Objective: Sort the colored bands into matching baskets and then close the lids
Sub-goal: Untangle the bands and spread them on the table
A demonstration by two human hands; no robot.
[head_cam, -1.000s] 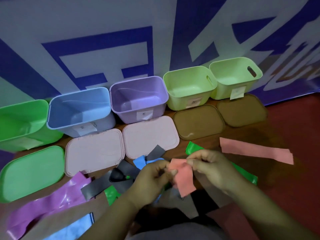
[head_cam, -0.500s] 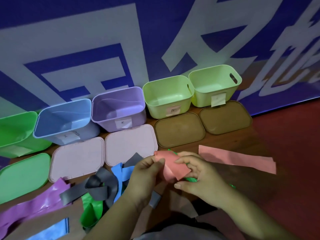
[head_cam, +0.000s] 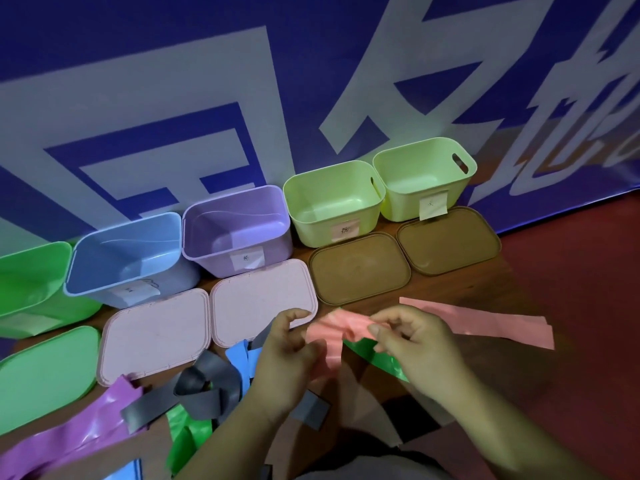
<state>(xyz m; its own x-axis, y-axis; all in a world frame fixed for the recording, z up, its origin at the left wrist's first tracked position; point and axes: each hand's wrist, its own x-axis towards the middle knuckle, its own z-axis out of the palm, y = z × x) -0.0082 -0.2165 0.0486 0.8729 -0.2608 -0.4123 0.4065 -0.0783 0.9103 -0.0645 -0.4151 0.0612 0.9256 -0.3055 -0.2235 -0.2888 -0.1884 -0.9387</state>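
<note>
So L hand & R hand both pinch the soft pink stretchy band, prob to fold it small.

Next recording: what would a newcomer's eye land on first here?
First, the left hand and right hand pinching a crumpled pink band at centre front. Behind, a green basket, blue basket, purple basket and two lime baskets stand open along the banner, lids flat before them. A grey band tangles with others lower left.

Wooden table carries open baskets, flat lids, loose bands
</note>
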